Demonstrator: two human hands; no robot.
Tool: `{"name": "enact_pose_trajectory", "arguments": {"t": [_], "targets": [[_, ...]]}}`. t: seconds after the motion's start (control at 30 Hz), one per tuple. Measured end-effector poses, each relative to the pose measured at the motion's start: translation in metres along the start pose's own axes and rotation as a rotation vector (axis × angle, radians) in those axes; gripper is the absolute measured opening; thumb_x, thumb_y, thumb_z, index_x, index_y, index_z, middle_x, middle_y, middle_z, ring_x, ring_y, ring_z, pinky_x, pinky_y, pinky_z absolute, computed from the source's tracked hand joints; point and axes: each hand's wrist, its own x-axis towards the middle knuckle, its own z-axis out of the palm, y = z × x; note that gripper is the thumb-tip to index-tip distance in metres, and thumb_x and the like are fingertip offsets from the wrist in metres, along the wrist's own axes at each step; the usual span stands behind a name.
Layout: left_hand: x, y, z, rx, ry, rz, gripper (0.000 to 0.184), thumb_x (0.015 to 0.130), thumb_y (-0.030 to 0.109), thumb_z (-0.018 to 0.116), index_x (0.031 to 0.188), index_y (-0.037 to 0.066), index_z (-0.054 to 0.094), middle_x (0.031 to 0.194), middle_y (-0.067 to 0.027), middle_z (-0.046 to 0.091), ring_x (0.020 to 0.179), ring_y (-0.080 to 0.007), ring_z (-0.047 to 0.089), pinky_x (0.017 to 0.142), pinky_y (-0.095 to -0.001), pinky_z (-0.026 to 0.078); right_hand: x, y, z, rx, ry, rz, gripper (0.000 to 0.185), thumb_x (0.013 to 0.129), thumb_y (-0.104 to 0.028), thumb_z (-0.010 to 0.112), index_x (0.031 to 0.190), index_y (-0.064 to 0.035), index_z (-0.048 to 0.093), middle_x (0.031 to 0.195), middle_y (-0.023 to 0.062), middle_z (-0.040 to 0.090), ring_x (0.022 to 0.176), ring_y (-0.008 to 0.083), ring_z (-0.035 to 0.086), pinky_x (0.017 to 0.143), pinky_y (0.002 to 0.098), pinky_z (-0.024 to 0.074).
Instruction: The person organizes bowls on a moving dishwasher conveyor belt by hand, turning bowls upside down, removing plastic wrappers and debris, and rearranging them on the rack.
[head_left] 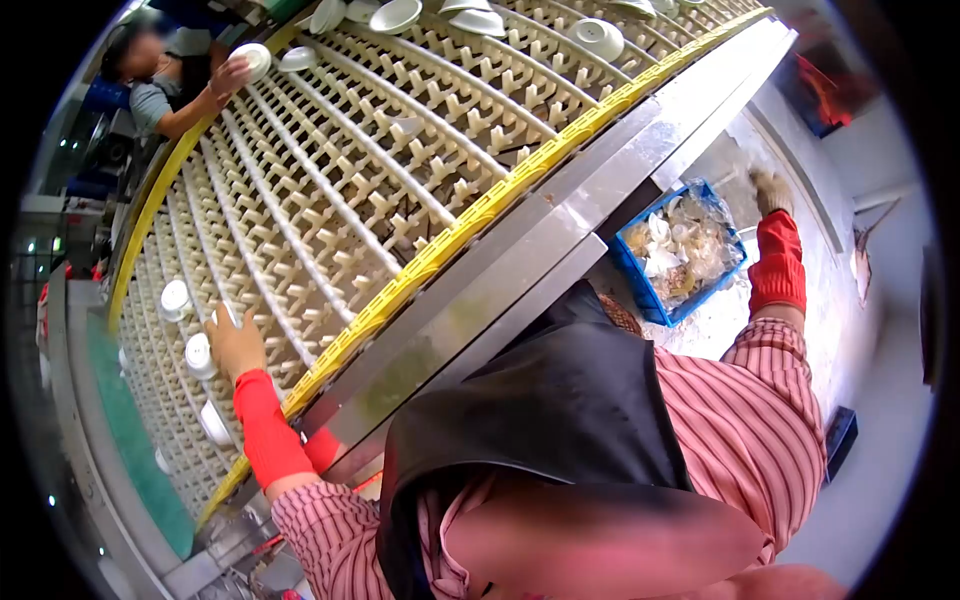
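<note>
My left hand [238, 348], below a red sleeve cuff, reaches over the pegged conveyor [330, 170]. Its fingers are around the edge of a small white bowl [228, 314], which they partly hide. Close by on the pegs sit a white bowl [200, 356], another white bowl [175, 299] and a tilted white bowl [215, 423]. On the other side, my right hand [771, 192] is stretched out low beside a blue crate [640, 282] of broken white pieces and clear plastic. This hand is small and blurred, and its fingers cannot be made out.
A yellow edge strip [460, 232] and a metal rail [500, 290] run along the conveyor in front of my body. Several white bowls lie at the far end. Across the conveyor, a person's hand [232, 76] holds a white bowl [254, 62].
</note>
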Motion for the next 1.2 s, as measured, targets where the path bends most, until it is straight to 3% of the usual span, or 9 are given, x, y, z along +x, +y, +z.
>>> {"name": "enact_pose_trajectory", "arguments": {"t": [0.1,0.3,0.47,0.63,0.8,0.9,0.93,1.1,1.2], "targets": [[-0.001,0.003,-0.005,0.002,-0.03,-0.034,0.065,0.102,0.043,0.073,0.158,0.012,0.059,0.158,-0.0355,0.053,0.147,-0.0525,0.052,0.12,-0.0558,0.046,-0.002,0.006,0.03,-0.115,-0.213,0.054,0.081,0.089,-0.064,0.075,0.135,0.0023,0.076,0.138,0.0338,0.071,0.133,0.0474,0.068,0.112,0.0517,0.0524],[-0.036,0.074,-0.024,-0.294,0.005,0.251,0.057,0.101,0.032,0.077,0.145,-0.003,0.067,0.145,-0.0262,0.069,0.138,-0.0433,0.063,0.119,-0.049,0.048,0.012,-0.067,-0.026,0.32,0.488,-0.36,0.058,0.104,-0.051,0.054,0.137,-0.0071,0.071,0.132,0.0295,0.073,0.126,0.0443,0.069,0.106,0.0476,0.0532],[-0.062,0.19,-0.062,-0.434,0.0,0.48,0.05,0.099,0.031,0.079,0.137,0.0,0.07,0.141,-0.0214,0.071,0.133,-0.0405,0.065,0.115,-0.047,0.05,-0.089,-0.278,-0.085,0.398,0.455,-1.186,0.059,0.094,-0.032,0.081,0.149,-0.014,0.069,0.128,0.0159,0.079,0.112,0.0316,0.076,0.097,0.0404,0.0603],[-0.068,0.242,-0.079,-0.43,-0.048,0.645,0.052,0.097,0.029,0.082,0.139,0.0,0.071,0.141,-0.0235,0.071,0.133,-0.043,0.065,0.116,-0.0491,0.05,-0.204,-0.441,-0.019,0.178,0.291,-1.707,0.088,0.086,-0.028,0.093,0.163,-0.0117,0.054,0.121,0.0064,0.08,0.108,0.0254,0.077,0.09,0.0402,0.0645],[-0.052,0.213,-0.05,-0.441,-0.043,0.539,0.053,0.096,0.027,0.083,0.139,-0.001,0.07,0.14,-0.0224,0.072,0.13,-0.042,0.067,0.112,-0.0474,0.053,-0.262,-0.54,0.023,-0.202,0.166,-1.703,0.099,0.079,-0.036,0.098,0.16,-0.0078,0.049,0.141,0.0139,0.073,0.115,0.03,0.076,0.099,0.0441,0.0616],[-0.048,0.202,-0.057,-0.442,-0.044,0.424,0.049,0.098,0.025,0.082,0.139,-0.001,0.071,0.141,-0.022,0.073,0.131,-0.041,0.068,0.112,-0.0459,0.054,-0.283,-0.576,0.038,-0.541,0.049,-1.613,0.096,0.089,-0.024,0.088,0.171,-0.0106,0.04,0.156,0.0163,0.065,0.134,0.029,0.071,0.12,0.053,0.0497],[-0.048,0.198,-0.058,-0.442,-0.051,0.392,0.048,0.099,0.024,0.081,0.139,-0.001,0.071,0.141,-0.022,0.073,0.132,-0.0407,0.068,0.113,-0.0456,0.054,-0.284,-0.583,0.038,-0.599,0.072,-1.632,0.091,0.092,-0.019,0.083,0.172,-0.0125,0.04,0.147,0.0155,0.072,0.128,0.0275,0.074,0.112,0.0506,0.0562],[-0.045,0.184,-0.045,-0.454,0.036,0.379,0.045,0.097,0.026,0.08,0.133,-0.001,0.07,0.133,-0.0198,0.074,0.125,-0.0411,0.068,0.106,-0.0476,0.055,-0.249,-0.583,0.012,-0.083,0.146,-1.655,0.062,0.09,-0.03,0.085,0.144,-0.0129,0.06,0.111,0.0114,0.081,0.097,0.0299,0.081,0.083,0.0443,0.0666],[-0.043,0.186,-0.05,-0.455,-0.023,0.351,0.046,0.099,0.023,0.08,0.136,-0.002,0.071,0.139,-0.0232,0.072,0.131,-0.041,0.067,0.111,-0.0464,0.053,-0.195,-0.594,0.006,0.062,0.219,-1.57,0.07,0.093,-0.036,0.083,0.153,-0.0133,0.055,0.121,0.015,0.078,0.107,0.0328,0.078,0.093,0.0452,0.0642]]}}
